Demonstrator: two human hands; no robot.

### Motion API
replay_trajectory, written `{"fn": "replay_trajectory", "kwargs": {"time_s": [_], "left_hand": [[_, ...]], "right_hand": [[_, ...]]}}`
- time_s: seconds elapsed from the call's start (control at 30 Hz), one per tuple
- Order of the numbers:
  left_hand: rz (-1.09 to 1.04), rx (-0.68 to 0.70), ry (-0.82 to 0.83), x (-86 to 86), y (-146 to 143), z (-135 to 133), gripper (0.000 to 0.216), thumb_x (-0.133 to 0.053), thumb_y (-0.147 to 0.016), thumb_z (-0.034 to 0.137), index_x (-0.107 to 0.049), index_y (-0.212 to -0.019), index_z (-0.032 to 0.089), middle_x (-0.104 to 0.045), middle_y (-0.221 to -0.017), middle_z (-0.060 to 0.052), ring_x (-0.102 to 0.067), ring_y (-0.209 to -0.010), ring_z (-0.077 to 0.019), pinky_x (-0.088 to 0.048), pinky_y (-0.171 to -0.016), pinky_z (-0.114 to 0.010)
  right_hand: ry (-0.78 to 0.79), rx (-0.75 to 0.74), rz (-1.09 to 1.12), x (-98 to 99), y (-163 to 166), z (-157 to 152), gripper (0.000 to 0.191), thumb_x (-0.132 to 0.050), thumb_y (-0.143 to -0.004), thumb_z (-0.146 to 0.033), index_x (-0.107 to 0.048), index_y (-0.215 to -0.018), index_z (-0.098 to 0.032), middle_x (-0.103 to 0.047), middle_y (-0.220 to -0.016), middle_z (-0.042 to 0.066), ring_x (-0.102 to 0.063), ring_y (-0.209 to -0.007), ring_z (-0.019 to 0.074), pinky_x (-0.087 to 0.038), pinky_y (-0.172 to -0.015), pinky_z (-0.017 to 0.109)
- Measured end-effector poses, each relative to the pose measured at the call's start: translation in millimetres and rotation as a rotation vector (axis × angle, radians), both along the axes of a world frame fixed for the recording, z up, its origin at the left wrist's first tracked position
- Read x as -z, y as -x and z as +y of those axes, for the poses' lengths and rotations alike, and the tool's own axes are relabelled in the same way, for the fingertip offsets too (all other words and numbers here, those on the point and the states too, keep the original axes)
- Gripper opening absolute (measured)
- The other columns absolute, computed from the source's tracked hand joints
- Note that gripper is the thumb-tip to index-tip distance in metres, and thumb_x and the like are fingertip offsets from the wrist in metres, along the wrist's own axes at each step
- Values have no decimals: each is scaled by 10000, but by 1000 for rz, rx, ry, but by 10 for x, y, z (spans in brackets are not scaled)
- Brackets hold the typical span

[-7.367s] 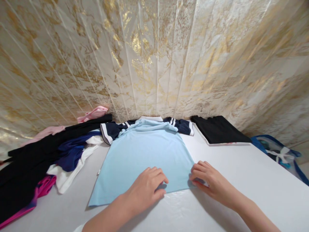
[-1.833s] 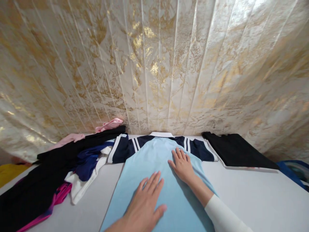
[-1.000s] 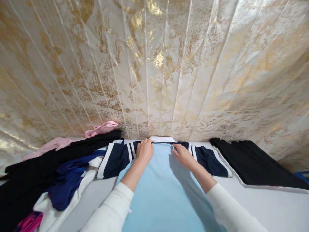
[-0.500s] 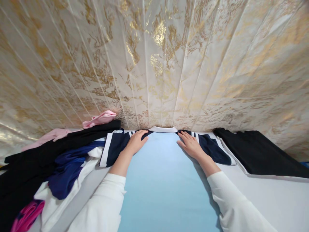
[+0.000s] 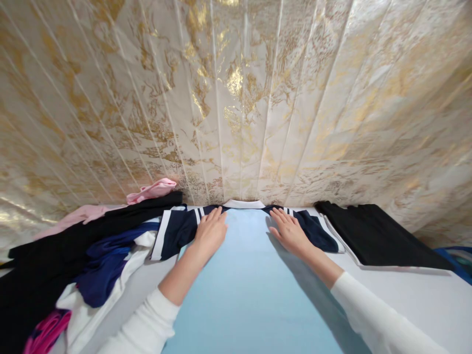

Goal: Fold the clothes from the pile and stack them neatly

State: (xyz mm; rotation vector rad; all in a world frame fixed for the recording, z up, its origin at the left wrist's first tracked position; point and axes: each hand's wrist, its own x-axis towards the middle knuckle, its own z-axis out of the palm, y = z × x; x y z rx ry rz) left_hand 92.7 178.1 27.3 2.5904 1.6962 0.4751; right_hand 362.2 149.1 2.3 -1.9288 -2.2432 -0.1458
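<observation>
A light blue shirt (image 5: 250, 285) with navy sleeves and a white collar (image 5: 244, 203) lies flat on the white table, collar toward the wall. My left hand (image 5: 211, 232) rests open and flat on the shirt's left shoulder, where the blue body meets the navy sleeve (image 5: 177, 231). My right hand (image 5: 291, 231) lies open and flat on the right shoulder, partly over the other navy sleeve (image 5: 317, 232). Both arms wear white long sleeves.
A heap of loose clothes (image 5: 73, 255) in black, navy, white and pink covers the table's left side. A folded black garment (image 5: 376, 233) lies at the right by the wall. A gold-and-white wall covering (image 5: 236, 98) stands just behind. A blue bag (image 5: 459, 258) shows at far right.
My hands moved from the shirt's hem up over its body to the collar, then spread apart onto the two shoulders. In the last half second they barely shifted.
</observation>
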Motion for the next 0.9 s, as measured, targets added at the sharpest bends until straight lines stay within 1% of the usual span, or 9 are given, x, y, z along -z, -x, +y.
{"fn": "replay_trajectory", "kwargs": {"time_s": [0.07,0.13,0.2,0.33,0.47,0.6,0.7,0.77,0.9], "left_hand": [[31,55,8,44,5,-360,428,-466,-936,262,-499,-1346,142,-385,-1489,-143,-381,-1356,-275,-325,-1081,-421],[77,101,2,145,98,-692,486,-459,-951,354,-458,-1386,137,-337,-1514,-142,-348,-1376,-276,-315,-1091,-428],[111,111,-19,259,230,-920,529,-418,-967,422,-418,-1418,145,-309,-1527,-132,-313,-1394,-276,-308,-1095,-446],[124,102,-48,372,402,-1030,560,-375,-977,465,-403,-1428,133,-315,-1523,-128,-300,-1401,-270,-309,-1096,-458],[97,116,-61,344,452,-971,515,-390,-981,430,-433,-1410,147,-362,-1504,-118,-324,-1392,-248,-321,-1096,-434],[65,104,-106,358,605,-1040,500,-389,-984,433,-459,-1392,153,-389,-1489,-118,-349,-1379,-241,-339,-1092,-426],[56,119,-144,415,755,-1259,508,-392,-980,451,-445,-1408,184,-382,-1495,-102,-367,-1370,-246,-373,-1073,-419],[70,163,-156,444,837,-1461,539,-408,-975,462,-374,-1454,219,-359,-1508,-82,-370,-1368,-243,-389,-1063,-403],[117,251,-166,394,946,-1782,606,-447,-962,467,-247,-1501,275,-317,-1527,-45,-384,-1361,-238,-408,-1049,-376]], "right_hand": [[-3,-56,14,62,55,-331,528,-380,-956,-380,-406,-1432,-153,-377,-1511,114,-309,-1404,231,-294,-1095,405],[-17,-115,32,156,73,-653,562,-364,-959,-467,-390,-1447,-189,-346,-1530,87,-290,-1413,229,-296,-1102,404],[-20,-79,27,239,42,-876,602,-350,-952,-535,-386,-1453,-203,-323,-1541,80,-275,-1420,246,-281,-1112,432],[-11,59,-1,279,-74,-959,647,-335,-951,-552,-410,-1437,-131,-346,-1521,123,-289,-1412,267,-269,-1121,453],[-11,68,-4,195,-65,-906,625,-354,-954,-532,-417,-1433,-135,-346,-1519,128,-284,-1415,267,-257,-1128,465],[22,89,-2,130,78,-1104,653,-391,-935,-548,-408,-1439,-132,-299,-1535,132,-247,-1427,290,-249,-1130,491],[28,-26,31,146,194,-1418,666,-384,-929,-580,-367,-1465,-185,-278,-1544,102,-232,-1432,284,-253,-1132,494],[40,-95,50,168,257,-1633,660,-367,-933,-589,-336,-1478,-219,-278,-1546,82,-236,-1431,280,-260,-1133,494],[73,-101,65,148,358,-1936,677,-368,-928,-601,-293,-1490,-232,-258,-1550,68,-237,-1429,290,-276,-1132,509]]}}
